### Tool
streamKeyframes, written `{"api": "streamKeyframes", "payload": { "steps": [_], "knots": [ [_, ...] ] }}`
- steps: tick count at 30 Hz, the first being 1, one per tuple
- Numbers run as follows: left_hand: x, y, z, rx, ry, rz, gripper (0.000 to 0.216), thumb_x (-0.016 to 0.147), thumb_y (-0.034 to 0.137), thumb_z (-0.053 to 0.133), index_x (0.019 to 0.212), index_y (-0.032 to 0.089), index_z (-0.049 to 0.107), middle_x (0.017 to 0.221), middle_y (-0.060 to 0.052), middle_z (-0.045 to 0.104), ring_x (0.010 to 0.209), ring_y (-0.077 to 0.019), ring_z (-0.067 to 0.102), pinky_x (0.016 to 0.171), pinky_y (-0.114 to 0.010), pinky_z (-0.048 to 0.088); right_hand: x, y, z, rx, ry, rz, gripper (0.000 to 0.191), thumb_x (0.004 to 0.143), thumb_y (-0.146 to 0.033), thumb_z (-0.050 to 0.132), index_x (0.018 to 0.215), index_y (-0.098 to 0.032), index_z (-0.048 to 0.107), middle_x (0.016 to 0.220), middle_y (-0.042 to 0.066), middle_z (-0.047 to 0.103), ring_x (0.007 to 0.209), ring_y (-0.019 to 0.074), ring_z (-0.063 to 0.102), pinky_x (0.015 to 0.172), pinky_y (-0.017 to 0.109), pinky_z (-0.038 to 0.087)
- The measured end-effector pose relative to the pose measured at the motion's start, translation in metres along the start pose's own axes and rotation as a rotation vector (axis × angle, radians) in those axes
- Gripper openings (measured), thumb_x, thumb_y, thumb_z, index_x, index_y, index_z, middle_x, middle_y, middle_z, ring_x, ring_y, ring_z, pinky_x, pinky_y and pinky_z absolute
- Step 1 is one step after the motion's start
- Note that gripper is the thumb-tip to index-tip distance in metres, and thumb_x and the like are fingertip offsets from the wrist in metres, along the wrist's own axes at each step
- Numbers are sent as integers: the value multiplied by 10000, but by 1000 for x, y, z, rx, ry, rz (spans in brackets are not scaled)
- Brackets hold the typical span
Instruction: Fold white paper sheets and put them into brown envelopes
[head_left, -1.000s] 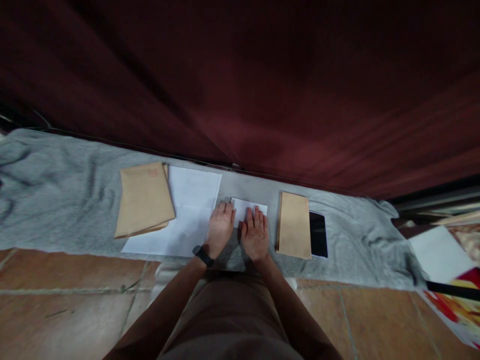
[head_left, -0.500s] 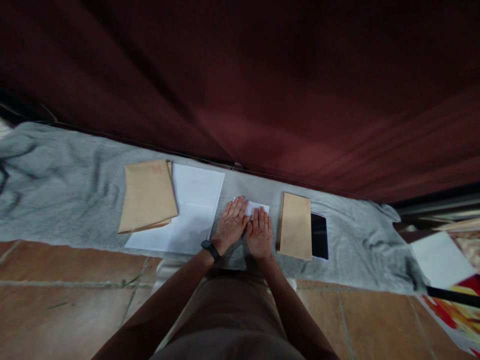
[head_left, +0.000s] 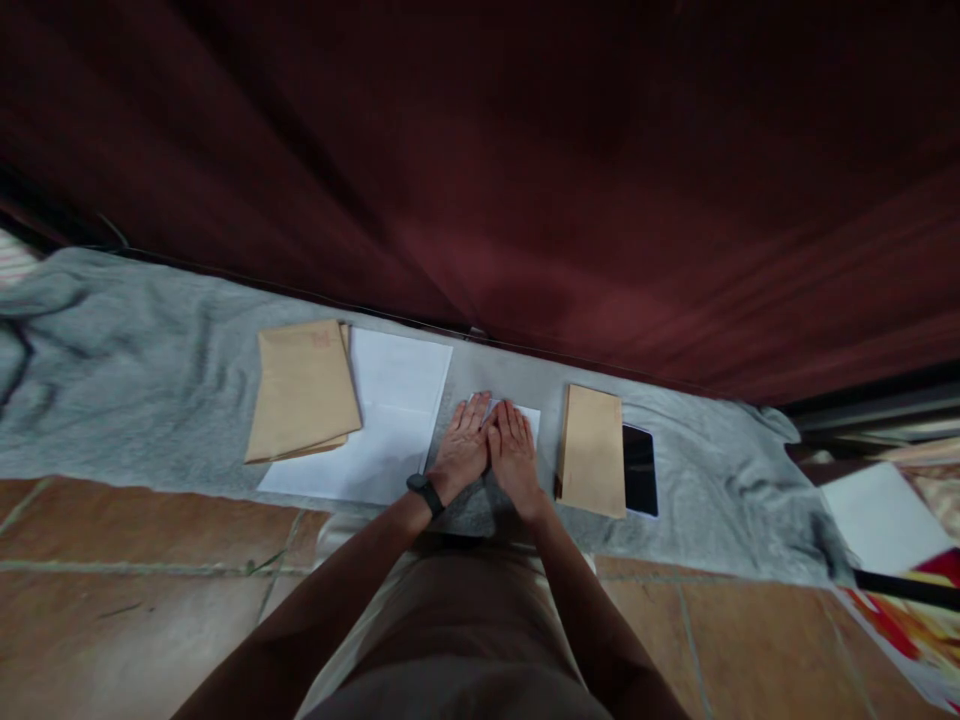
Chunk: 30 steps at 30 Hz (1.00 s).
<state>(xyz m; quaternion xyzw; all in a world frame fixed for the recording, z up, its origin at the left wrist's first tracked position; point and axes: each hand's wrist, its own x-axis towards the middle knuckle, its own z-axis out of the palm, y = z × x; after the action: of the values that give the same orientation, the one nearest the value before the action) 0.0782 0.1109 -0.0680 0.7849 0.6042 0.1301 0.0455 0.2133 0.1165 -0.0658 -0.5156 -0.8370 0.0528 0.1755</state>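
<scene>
Under both palms lies a small piece of white paper (head_left: pixel 532 416), apparently folded, mostly covered by the hands. My left hand (head_left: pixel 463 447), with a dark watch (head_left: pixel 424 492) on its wrist, rests flat on the paper's left part, fingers stretched forward. My right hand (head_left: pixel 513 455) presses flat beside it, its fingers close to the left thumb. To the left are large white sheets (head_left: pixel 397 430), partly under a stack of brown envelopes (head_left: pixel 304 390). On the right sits another stack of narrower brown envelopes (head_left: pixel 592 450).
A dark-screened phone or tablet (head_left: pixel 639 470) lies partly beneath the right envelopes. Grey cloth (head_left: pixel 172 380) covers the long narrow surface. Behind it hangs a dark red curtain (head_left: pixel 480 200). A white box-like object (head_left: pixel 881 515) stands at far right, above the tiled floor (head_left: pixel 735 640).
My right hand has slid left and slightly forward over the paper, closer to my left hand. The left hand stays nearly in place. The view has shifted slightly.
</scene>
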Motion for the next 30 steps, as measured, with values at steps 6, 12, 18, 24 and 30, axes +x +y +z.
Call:
{"api": "streamKeyframes", "payload": {
  "steps": [6, 12, 18, 24, 30],
  "knots": [
    [-2, 3, -3, -21, 37, -22, 585, 1042, 247, 368, 1608, 101, 351, 1694, -173, 300, 1594, -295, 218, 1298, -514, 213, -11, 12, 1, -111, 17, 8, 517, 1108, -249, 308, 1590, -77, 387, 1675, 205, 326, 1591, 293, 233, 1250, 565, 279],
    [-9, 2, -6, -35, 62, -104, 597, 1065, 315, 339, 1589, 28, 353, 1678, -202, 318, 1594, -289, 223, 1299, -489, 219, -16, 21, 0, -157, 23, 117, 565, 1112, -316, 343, 1606, -42, 336, 1685, 224, 286, 1590, 299, 226, 1260, 514, 277],
    [-22, -1, -10, -62, 86, -166, 598, 1070, 309, 304, 1597, 27, 328, 1671, -187, 346, 1587, -272, 253, 1295, -480, 241, -22, 20, 1, -138, 42, 203, 600, 1118, -367, 281, 1613, -29, 315, 1670, 219, 329, 1577, 289, 266, 1257, 495, 274],
    [-27, 5, -9, -78, 97, -223, 603, 1061, 293, 313, 1592, 7, 327, 1674, -212, 320, 1581, -299, 265, 1291, -520, 249, -29, 18, 3, -114, 58, 268, 630, 1110, -384, 274, 1628, -26, 268, 1680, 218, 310, 1569, 307, 274, 1247, 505, 279],
    [-43, 20, -13, -72, 24, 44, 539, 1058, 289, 374, 1570, 131, 436, 1669, -112, 380, 1577, -244, 286, 1304, -454, 245, -28, 19, 4, -107, 35, 287, 626, 1097, -362, 306, 1634, -43, 260, 1690, 215, 285, 1569, 312, 270, 1246, 523, 273]
  ]
}}
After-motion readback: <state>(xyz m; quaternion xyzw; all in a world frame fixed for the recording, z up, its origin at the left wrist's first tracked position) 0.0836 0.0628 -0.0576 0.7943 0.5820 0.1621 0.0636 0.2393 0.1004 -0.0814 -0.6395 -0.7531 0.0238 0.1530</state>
